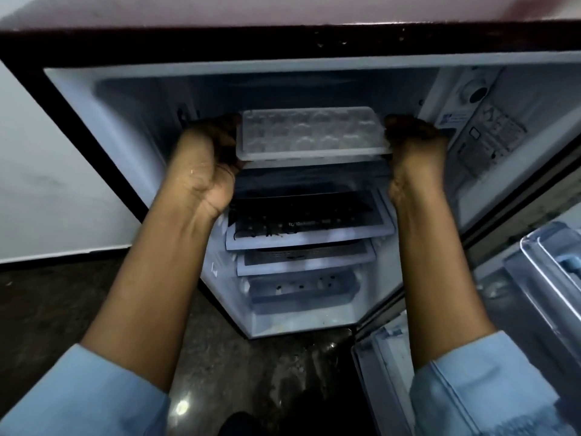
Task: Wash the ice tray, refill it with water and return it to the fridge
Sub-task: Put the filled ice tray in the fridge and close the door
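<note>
Inside the open fridge [94,99], the ice tray [312,133] sits between left hand [209,152] and right hand [415,143], above stacked shelves [309,228], door [534,278] at right.

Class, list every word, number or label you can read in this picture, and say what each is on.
Nothing reads clearly.
White print on the glass shelf: blurred, unreadable.
Stickers on the right inner wall: too small and blurred.
Ice tray: no text visible.

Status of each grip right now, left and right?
Left grip: holds the left end of the ice tray, fingers curled round it.
Right grip: holds the ice tray's right end, fingers curled.
</note>
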{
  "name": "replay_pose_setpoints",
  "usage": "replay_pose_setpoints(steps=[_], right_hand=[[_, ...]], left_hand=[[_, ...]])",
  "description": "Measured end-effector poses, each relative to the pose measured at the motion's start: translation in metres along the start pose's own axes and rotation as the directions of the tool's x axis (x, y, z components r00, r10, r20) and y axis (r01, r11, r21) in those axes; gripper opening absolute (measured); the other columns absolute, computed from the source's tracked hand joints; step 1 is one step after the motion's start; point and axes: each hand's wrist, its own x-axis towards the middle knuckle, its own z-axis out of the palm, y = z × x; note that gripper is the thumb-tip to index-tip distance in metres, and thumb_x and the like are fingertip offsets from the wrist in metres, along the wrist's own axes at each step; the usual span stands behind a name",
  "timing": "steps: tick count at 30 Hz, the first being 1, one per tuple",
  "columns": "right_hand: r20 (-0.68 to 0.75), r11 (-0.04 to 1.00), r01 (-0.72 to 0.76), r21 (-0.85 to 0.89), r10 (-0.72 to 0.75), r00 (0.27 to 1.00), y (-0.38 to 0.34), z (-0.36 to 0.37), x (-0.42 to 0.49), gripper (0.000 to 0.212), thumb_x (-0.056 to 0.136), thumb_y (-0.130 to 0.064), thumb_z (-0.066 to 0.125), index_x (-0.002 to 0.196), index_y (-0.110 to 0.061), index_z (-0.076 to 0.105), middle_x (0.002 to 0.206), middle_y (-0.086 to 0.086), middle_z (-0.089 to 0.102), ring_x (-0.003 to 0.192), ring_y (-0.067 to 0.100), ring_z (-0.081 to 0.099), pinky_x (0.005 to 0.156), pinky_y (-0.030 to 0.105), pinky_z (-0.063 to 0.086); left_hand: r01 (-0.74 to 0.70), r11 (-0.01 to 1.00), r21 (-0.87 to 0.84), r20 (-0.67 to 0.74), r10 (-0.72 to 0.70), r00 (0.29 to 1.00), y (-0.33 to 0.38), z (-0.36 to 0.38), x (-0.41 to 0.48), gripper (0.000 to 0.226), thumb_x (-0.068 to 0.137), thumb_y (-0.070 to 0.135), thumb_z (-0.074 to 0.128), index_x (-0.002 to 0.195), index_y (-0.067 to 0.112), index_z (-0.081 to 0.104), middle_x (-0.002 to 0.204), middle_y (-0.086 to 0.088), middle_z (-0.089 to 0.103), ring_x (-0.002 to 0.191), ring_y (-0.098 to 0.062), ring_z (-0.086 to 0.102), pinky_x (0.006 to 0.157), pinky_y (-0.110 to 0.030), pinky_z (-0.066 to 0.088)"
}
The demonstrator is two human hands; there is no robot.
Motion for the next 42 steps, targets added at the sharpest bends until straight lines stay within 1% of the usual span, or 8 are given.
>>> replay_pose_setpoints(steps=[5,9,12,15,17,22,31,42], right_hand=[[0.036,0.988,0.103,-0.117,-0.099,0.994,0.004,0.002,0.007,0.019,0.095,0.002,0.059,0.082,0.0,0.073,0.068,-0.013,0.067,0.065,0.003,0.061,0.071,0.032,0.054],[0.042,0.968,0.165,-0.187,-0.16,0.986,0.008,-0.002,0.007,0.025,0.094,-0.007,0.056,0.072,-0.016,0.064,0.072,-0.003,0.061,0.072,0.013,0.057,0.071,0.034,0.051],[0.025,0.768,0.387,-0.51,-0.437,0.899,0.017,-0.009,-0.014,0.023,0.099,-0.013,0.054,0.109,-0.008,0.075,0.102,0.003,0.069,0.097,0.012,0.061,0.083,0.02,0.049],[0.269,0.413,0.678,-0.608,-0.696,0.665,0.036,-0.003,-0.048,0.035,0.095,-0.008,0.051,0.125,0.0,0.069,0.133,0.018,0.066,0.127,0.032,0.058,0.11,0.037,0.044],[0.427,0.274,0.715,-0.643,-0.647,0.631,0.05,0.004,-0.055,0.048,0.092,-0.01,0.048,0.136,0.003,0.061,0.146,0.022,0.057,0.142,0.042,0.047,0.12,0.055,0.033],[0.535,0.12,0.668,-0.735,-0.503,0.679,0.062,0.015,-0.052,0.059,0.106,-0.033,0.04,0.154,0.002,0.042,0.163,0.019,0.037,0.156,0.039,0.023,0.129,0.055,0.007],[0.601,-0.12,0.597,-0.793,-0.317,0.734,0.055,0.038,-0.02,0.074,0.108,-0.057,0.014,0.164,-0.009,0.019,0.172,0.011,0.017,0.159,0.031,0.015,0.12,0.072,-0.009],[0.561,0.039,0.568,-0.822,-0.119,0.819,0.044,0.029,-0.044,0.079,0.106,-0.057,0.018,0.165,-0.005,0.005,0.173,0.016,0.004,0.16,0.036,0.002,0.128,0.057,0.0]], left_hand=[[-0.015,0.999,-0.038,0.005,0.015,1.0,-0.003,-0.001,0.012,0.062,0.091,-0.012,0.031,0.048,0.015,0.067,0.069,-0.003,0.07,0.066,-0.019,0.068,0.073,-0.035,0.056],[-0.055,0.996,-0.077,-0.062,0.05,0.997,-0.005,0.0,0.005,0.034,0.095,-0.008,0.037,0.08,0.008,0.062,0.077,-0.003,0.07,0.067,-0.014,0.068,0.075,-0.034,0.059],[-0.194,0.929,0.315,-0.04,0.217,0.975,-0.015,0.006,-0.016,0.026,0.101,0.013,0.047,0.109,0.016,0.072,0.093,0.014,0.077,0.084,0.004,0.069,0.078,-0.016,0.052],[-0.386,0.372,0.844,0.23,0.4,0.887,-0.037,0.0,-0.024,0.06,0.096,0.049,0.046,0.147,0.019,0.056,0.15,-0.011,0.058,0.139,-0.024,0.053,0.11,-0.036,0.047],[-0.494,-0.074,0.866,0.487,0.347,0.802,-0.051,-0.001,-0.019,0.072,0.1,0.052,0.041,0.16,0.013,0.037,0.169,-0.019,0.029,0.157,-0.041,0.022,0.127,-0.056,0.024],[-0.519,-0.399,0.756,0.616,0.166,0.77,-0.068,-0.007,0.005,0.086,0.104,0.06,0.038,0.168,0.016,0.002,0.175,-0.015,-0.009,0.161,-0.036,-0.012,0.129,-0.052,-0.009],[-0.492,-0.428,0.758,0.587,0.121,0.8,-0.064,0.0,0.057,0.091,0.1,0.066,0.035,0.168,0.021,-0.006,0.175,-0.009,-0.015,0.161,-0.031,-0.015,0.13,-0.053,-0.006],[-0.466,-0.378,0.8,0.51,0.018,0.86,-0.059,-0.004,0.024,0.097,0.097,0.073,0.037,0.168,0.022,-0.007,0.175,-0.012,-0.008,0.161,-0.032,-0.012,0.128,-0.05,-0.013]])
